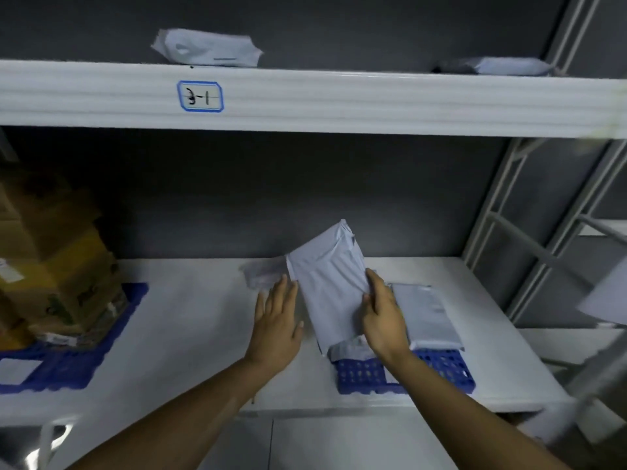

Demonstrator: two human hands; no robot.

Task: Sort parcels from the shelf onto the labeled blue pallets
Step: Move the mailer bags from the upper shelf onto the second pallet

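Note:
A grey plastic mailer parcel (pixel 329 286) stands tilted, its lower end on the blue pallet (pixel 444 369) at the right of the white shelf board. My right hand (pixel 381 317) grips its right edge, thumb and fingers curled round the plastic. My left hand (pixel 278 320) is spread flat with straight fingers beside the parcel's left edge, at most touching it. Another grey parcel (pixel 427 313) lies flat on the same pallet, right of my right hand. A small crumpled grey parcel (pixel 263 274) lies on the board behind my left hand.
Brown cardboard boxes (pixel 51 259) are stacked on a second blue pallet (pixel 68 368) at the left. The upper shelf beam carries a label "3-1" (pixel 200 96), with two grey parcels (pixel 207 47) (pixel 505 66) on top. Grey metal rack uprights (pixel 529 239) stand at the right.

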